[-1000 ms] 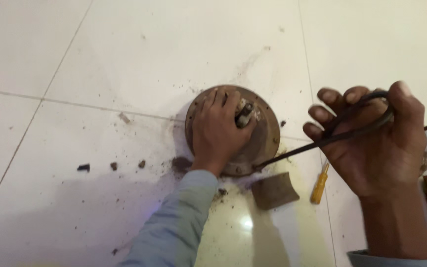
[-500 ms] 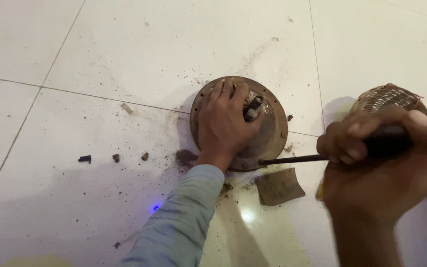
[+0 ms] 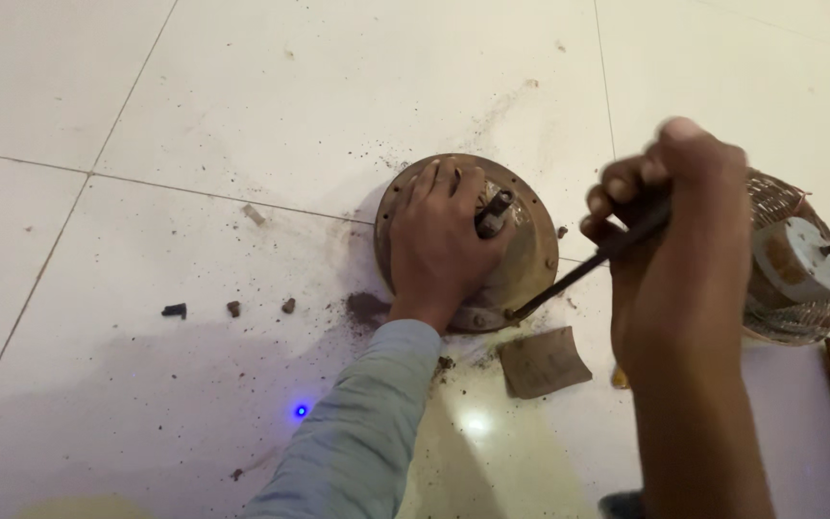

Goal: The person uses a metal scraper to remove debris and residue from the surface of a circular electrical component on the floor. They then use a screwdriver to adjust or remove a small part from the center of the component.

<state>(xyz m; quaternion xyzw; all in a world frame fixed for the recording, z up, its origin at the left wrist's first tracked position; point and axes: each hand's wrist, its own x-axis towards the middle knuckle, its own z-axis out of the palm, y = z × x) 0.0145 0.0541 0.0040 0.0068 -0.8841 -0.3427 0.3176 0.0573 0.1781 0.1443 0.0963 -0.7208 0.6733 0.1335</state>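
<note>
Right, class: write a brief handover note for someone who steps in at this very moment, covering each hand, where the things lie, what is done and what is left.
Left hand: pressed flat on the round rusty metal housing on the tiled floor, beside its central shaft stub.
Right hand: gripping a dark thin tool, tip at the housing's lower rim.
Nearby: wound motor core to the right; brown scrap piece below the housing; dirt crumbs to the left.
Done: core lies apart from the housing.
Left: tool still at the rim; nothing there visibly freed.
</note>
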